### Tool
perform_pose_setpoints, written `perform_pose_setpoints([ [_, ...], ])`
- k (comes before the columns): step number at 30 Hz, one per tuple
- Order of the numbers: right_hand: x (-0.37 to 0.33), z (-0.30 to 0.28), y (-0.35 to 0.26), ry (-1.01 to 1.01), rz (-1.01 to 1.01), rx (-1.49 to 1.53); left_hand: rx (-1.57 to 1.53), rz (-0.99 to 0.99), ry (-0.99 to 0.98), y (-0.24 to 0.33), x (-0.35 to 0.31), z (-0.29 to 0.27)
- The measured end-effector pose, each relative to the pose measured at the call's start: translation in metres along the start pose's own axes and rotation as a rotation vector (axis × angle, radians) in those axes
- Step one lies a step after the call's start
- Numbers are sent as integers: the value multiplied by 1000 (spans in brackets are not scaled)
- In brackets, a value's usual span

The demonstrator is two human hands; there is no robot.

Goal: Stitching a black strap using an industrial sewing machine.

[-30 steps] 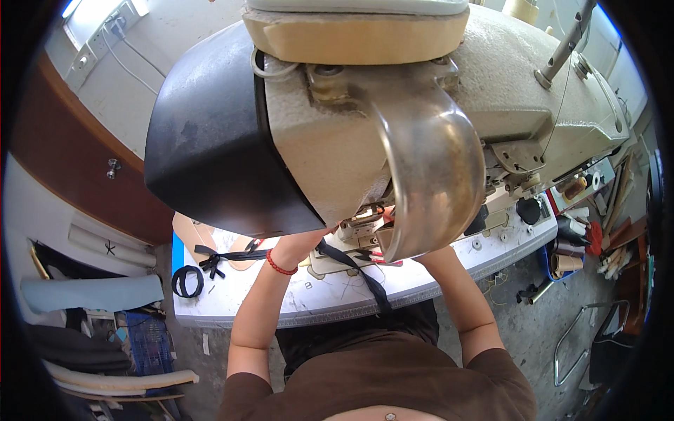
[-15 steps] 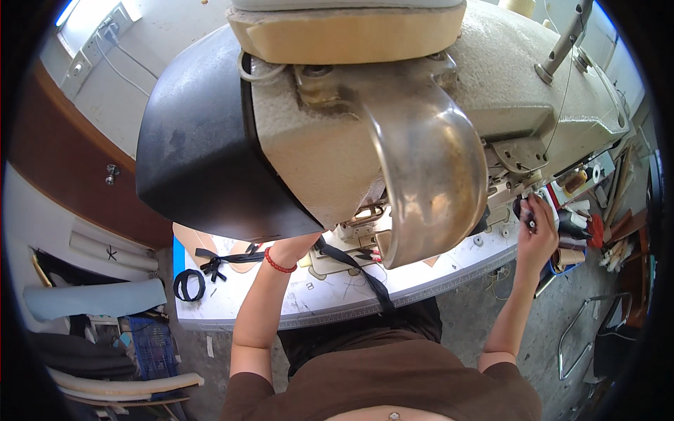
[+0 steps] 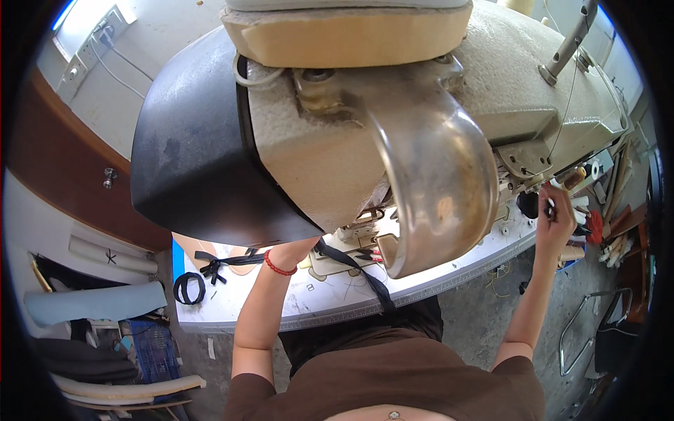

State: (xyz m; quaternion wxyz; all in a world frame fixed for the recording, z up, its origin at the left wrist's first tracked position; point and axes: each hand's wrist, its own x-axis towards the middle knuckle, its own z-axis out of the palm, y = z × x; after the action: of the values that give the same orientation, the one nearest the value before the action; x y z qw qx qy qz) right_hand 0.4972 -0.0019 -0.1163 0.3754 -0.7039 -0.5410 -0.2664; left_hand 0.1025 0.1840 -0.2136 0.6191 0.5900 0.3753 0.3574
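A large cream sewing machine (image 3: pixel 323 158) with a black end cover (image 3: pixel 193 147) fills the upper middle. My left hand (image 3: pixel 295 250), with a red bead bracelet on its wrist, reaches under the machine head, which hides its fingers. Beside that hand a black strap (image 3: pixel 361 275) runs from under the head over the table's front edge. Off at the right, my right hand (image 3: pixel 559 219) is raised near the machine's thread guides with its fingers closed. A small dark and white thing shows in its grip, too small to name.
On the white table (image 3: pixel 239 305) lie a black strap coil (image 3: pixel 189 288), a knotted black strip (image 3: pixel 214 265) and red-handled snips (image 3: pixel 370 255). Thread spools (image 3: pixel 577 177) stand at the far right. A metal-framed chair (image 3: pixel 577 351) is below them. Fabric rolls (image 3: pixel 95 303) lie left.
My right hand has moved right and slightly away, still with its fingers closed. My left hand and the black strap stay almost where they were. The view has shifted slightly.
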Motion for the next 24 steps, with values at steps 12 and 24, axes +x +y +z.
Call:
perform_pose_setpoints([
  [12, -31, 13, -17, 2, -30, -42, -207, -186, -142, -31, 4, -20],
  [24, -27, 20, -11, 46, -46, 17, -13, -135, 18, 33, -5, 17],
])
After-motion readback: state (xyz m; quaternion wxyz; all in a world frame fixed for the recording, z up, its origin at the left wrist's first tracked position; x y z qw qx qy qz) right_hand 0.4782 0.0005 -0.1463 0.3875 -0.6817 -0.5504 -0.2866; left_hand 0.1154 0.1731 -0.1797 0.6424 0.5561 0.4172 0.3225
